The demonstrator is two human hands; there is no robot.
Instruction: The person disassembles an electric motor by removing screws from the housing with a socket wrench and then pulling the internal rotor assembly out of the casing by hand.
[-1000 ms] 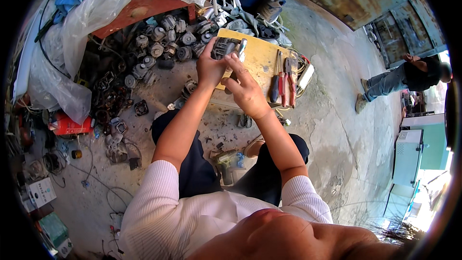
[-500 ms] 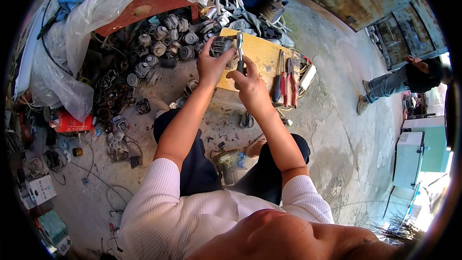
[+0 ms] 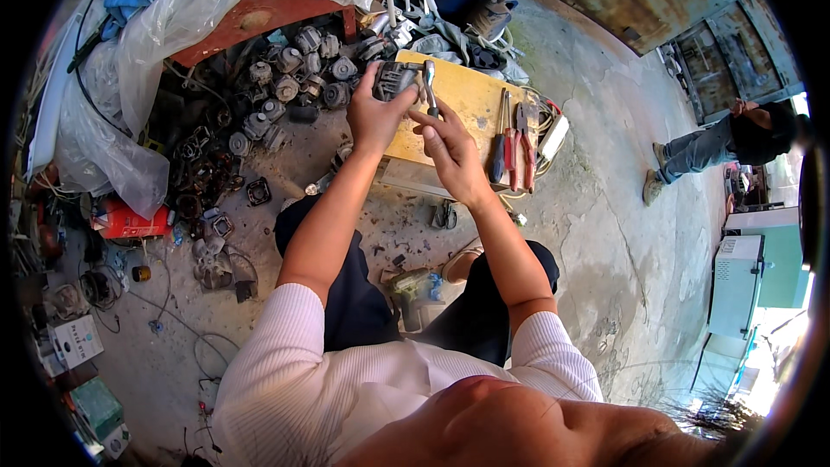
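Note:
My left hand (image 3: 373, 123) grips a dark, finned metal motor part (image 3: 394, 79) over the top left of a worn yellow board (image 3: 471, 91) on a low box. A chrome ratchet wrench (image 3: 430, 79) stands against the part's right side. My right hand (image 3: 452, 151) is closed around the wrench's lower end, with the index finger lying across it toward the part. Screwdrivers (image 3: 501, 156) and red-handled pliers (image 3: 525, 138) lie on the board to the right of my hands.
A heap of small motors (image 3: 285, 86) lies left beside plastic sheeting (image 3: 138, 121) and a red bench (image 3: 259, 22). A green power tool (image 3: 402, 294) lies between my legs, cables (image 3: 207, 346) on the floor. Another person (image 3: 709, 147) stands at right, near pale green cabinets (image 3: 735, 281).
The wrench head has shifted left and now stands more upright in view. My right hand's fingers have shifted along the handle, and my left hand has moved slightly left with the part.

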